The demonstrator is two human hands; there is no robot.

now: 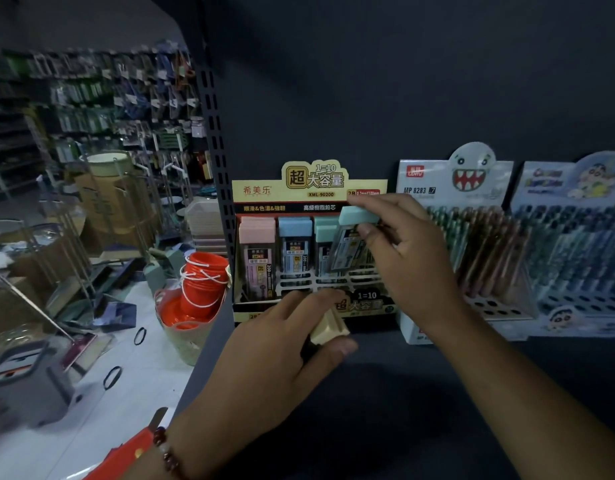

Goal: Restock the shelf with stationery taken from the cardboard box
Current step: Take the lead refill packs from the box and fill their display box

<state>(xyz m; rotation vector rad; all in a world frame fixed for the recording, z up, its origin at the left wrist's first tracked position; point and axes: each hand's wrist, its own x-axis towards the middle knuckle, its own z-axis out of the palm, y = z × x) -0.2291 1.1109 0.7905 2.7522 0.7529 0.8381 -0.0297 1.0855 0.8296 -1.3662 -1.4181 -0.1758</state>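
The dark shelf (403, 393) carries a yellow display (309, 199) of lead cases, tilted back so its slots face out. The right hand (408, 251) pinches a teal-capped case (354, 233) over the rightmost slot; the left hand (282, 348) grips a cream-capped case (328, 329), ready as the next one in

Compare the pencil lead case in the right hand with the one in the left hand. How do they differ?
The right hand pinches a green-capped case, raised at the display box; the left hand grips a cream-capped case low, in front of the box. The green-capped case shows its label; the cream-capped case is mostly hidden. Both caps are pastel.
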